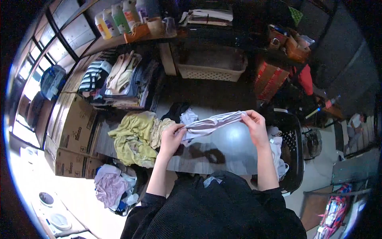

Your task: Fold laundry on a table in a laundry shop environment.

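A white-grey cloth garment (210, 126) is stretched between my hands above a glossy tabletop (238, 155). My left hand (173, 139) pinches its left end, and my right hand (253, 125) grips the right end, slightly higher in the view. On the table, left of my left hand, lies a crumpled yellow-green cloth (134, 134), with a beige cloth (159, 130) against it. Behind the stretched garment are a small white cloth (188, 116) and a black cloth (176, 110).
A black laundry basket (295, 155) with white clothes stands right. Folded clothes (125, 80) are stacked back left, beside cardboard boxes (73, 128). A heap of laundry (112, 185) lies lower left. A white basket (212, 71) stands behind the table, below a shelf with bottles (119, 21).
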Motion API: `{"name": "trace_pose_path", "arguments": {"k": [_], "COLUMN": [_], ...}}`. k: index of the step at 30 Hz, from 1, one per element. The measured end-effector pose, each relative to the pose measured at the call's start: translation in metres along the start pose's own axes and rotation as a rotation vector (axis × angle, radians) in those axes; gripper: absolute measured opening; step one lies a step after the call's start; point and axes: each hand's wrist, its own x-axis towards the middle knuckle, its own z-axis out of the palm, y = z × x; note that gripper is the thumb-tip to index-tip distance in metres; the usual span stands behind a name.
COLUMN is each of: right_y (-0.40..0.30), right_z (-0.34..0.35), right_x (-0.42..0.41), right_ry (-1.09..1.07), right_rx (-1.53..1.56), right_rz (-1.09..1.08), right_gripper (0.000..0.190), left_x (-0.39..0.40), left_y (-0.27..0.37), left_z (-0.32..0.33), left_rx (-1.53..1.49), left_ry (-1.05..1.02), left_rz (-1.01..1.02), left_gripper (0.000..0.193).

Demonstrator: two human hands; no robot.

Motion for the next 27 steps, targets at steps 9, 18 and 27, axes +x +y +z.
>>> {"name": "trace_pose_path", "arguments": {"k": [9, 18, 27], "right_y": [0.064, 0.12, 0.153], "right_z": [-0.05, -0.014, -0.005], "right_x": [-0.016, -0.056, -0.036], "right_ry": [0.287, 0.252, 0.051], "right_rx": [-0.046, -1.215, -1.661], "right_rz": [0.057, 0.294, 0.148], "right_gripper": [0.015, 0.036, 0.027], "left_x": [-0.007, -0.057, -0.064], "left_y": [-0.035, -0.094, -0.092], "left_z": [0.017, 0.043, 0.082], "left_rx": [0.253, 0.195, 0.664], "left_ry": [-0.166, -0.384, -0.462], "left_rz": [0.437, 0.026, -0.192], "left_gripper": [0.012, 0.029, 0.044]}}
